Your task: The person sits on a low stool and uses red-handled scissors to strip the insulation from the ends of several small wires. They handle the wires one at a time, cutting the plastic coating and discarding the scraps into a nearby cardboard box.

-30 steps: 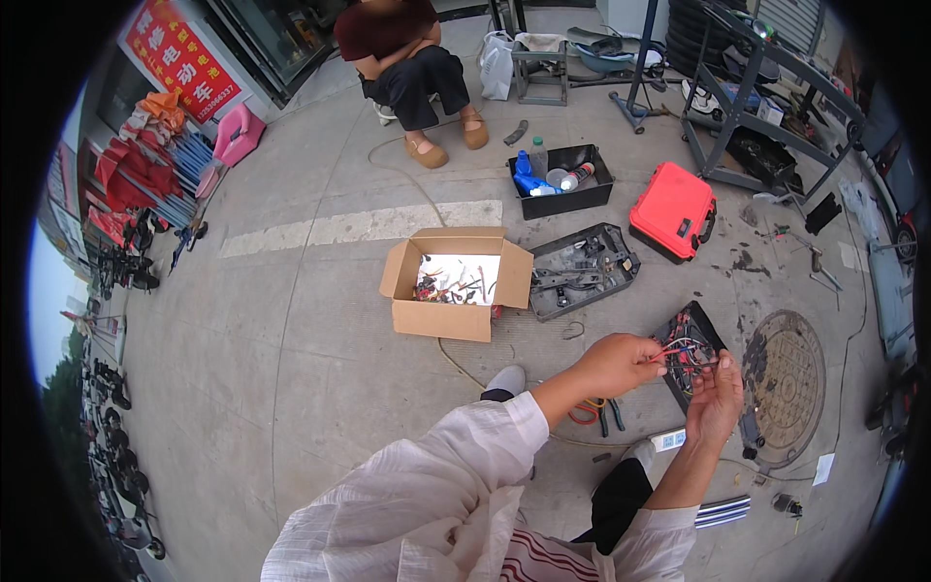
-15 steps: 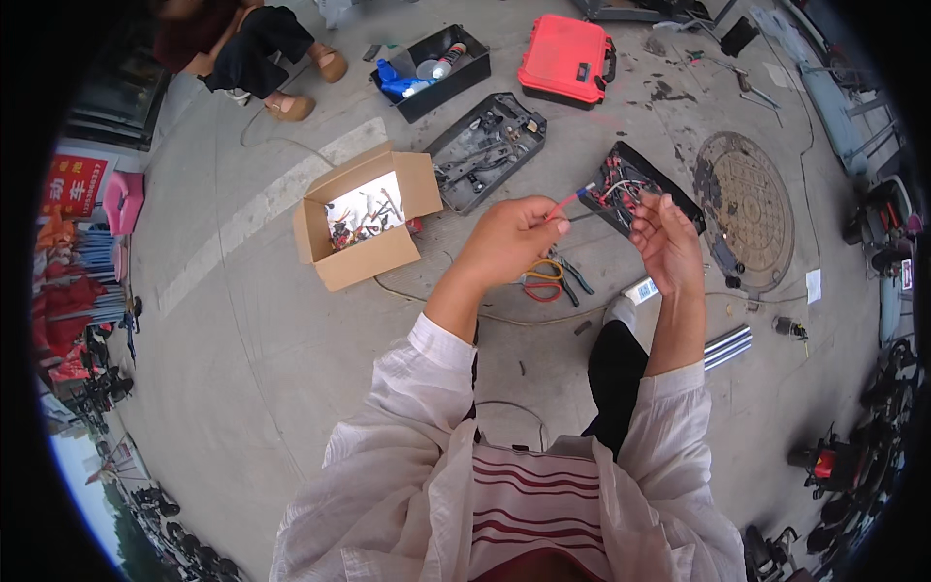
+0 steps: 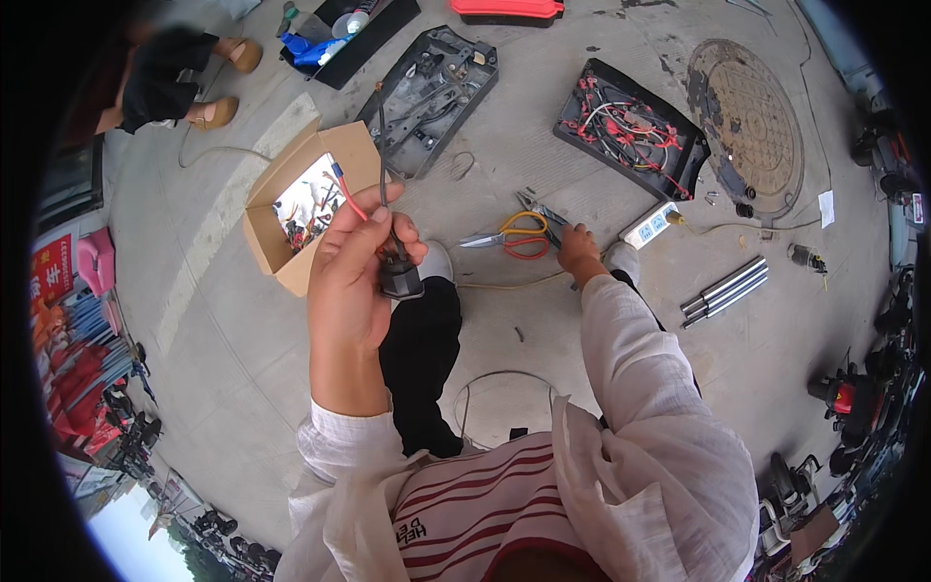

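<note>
My left hand [image 3: 357, 276] is raised close to the camera and grips a small black connector [image 3: 400, 279]. A red wire and a black wire [image 3: 380, 136] stick up from the connector. My right hand [image 3: 580, 254] is stretched down to the concrete ground, its fingers closed on the handles of dark pliers [image 3: 539, 210]. Scissors with yellow and red handles [image 3: 514, 236] lie just left of the pliers. My dark trouser legs and grey shoes show below both hands.
An open cardboard box [image 3: 273, 233] of wire scraps sits at left. Beyond lie an open black case [image 3: 432, 73], a black tray of red wires [image 3: 630, 126], a manhole cover [image 3: 747, 112], a white power strip [image 3: 650, 225] and metal tubes [image 3: 722, 286]. A person [image 3: 165, 73] sits at top left.
My view has tipped further down. My right hand left the wires and dropped to the pliers on the ground. My left hand now holds the connector alone, nearer the camera.
</note>
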The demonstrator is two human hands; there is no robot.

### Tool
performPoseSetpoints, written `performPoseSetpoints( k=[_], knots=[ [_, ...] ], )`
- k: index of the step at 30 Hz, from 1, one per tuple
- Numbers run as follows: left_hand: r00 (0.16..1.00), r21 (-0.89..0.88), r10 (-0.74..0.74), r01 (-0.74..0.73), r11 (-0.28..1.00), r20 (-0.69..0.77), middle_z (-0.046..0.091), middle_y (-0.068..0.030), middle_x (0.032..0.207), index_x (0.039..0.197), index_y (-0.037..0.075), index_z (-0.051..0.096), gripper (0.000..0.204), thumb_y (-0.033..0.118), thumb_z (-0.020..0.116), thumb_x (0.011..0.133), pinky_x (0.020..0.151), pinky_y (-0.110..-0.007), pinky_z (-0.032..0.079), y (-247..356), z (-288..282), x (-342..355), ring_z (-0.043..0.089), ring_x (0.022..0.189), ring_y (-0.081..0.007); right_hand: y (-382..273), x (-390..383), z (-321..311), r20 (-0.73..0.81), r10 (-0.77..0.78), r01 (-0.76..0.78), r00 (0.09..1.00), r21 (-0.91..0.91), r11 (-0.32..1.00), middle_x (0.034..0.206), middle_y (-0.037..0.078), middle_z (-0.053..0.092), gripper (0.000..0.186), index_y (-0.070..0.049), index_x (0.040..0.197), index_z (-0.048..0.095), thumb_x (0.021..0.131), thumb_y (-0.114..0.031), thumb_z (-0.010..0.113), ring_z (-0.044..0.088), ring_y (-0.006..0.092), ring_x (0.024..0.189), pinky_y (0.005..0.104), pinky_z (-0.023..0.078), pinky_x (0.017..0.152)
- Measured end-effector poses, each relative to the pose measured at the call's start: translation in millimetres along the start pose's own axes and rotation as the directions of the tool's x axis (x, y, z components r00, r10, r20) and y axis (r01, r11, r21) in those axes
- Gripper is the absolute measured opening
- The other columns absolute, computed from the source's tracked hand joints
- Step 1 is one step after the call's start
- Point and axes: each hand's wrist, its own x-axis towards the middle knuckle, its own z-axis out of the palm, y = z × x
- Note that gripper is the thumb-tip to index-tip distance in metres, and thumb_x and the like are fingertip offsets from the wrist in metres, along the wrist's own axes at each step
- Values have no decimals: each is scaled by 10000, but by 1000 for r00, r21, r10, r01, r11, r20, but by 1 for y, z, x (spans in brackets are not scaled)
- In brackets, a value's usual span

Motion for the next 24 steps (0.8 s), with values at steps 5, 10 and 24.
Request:
performPoseSetpoints(
  k=[5,10,24],
  knots=[
    [999,10,-21,21,1000,-50,571,-73,754,1155,-27,571,267,121,503,943,654,-281,490,1,-7,1,592,673,-173,-24,26,13,-293,-527,505,798,-153,850,1097,122,509,271,-49,1058,521,815,-126,614,535,296,1065,389,479,884],
    [997,32,-35,37,999,-71,582,-74,750,1148,-7,595,258,134,519,946,664,-283,483,3,-1,5,587,674,-184,-43,40,56,-278,-684,599,675,-335,727,1120,106,557,407,-69,1063,554,843,-402,634,559,252,1062,368,493,844],
    [961,-82,275,-275,958,-12,583,-6,748,1055,-3,633,203,153,547,956,704,-234,420,7,-3,-2,518,704,-92,-100,-113,-158,-127,-380,378,916,594,710,773,76,614,486,-35,849,622,864,-520,611,589,208,688,344,471,639]
  ],
)
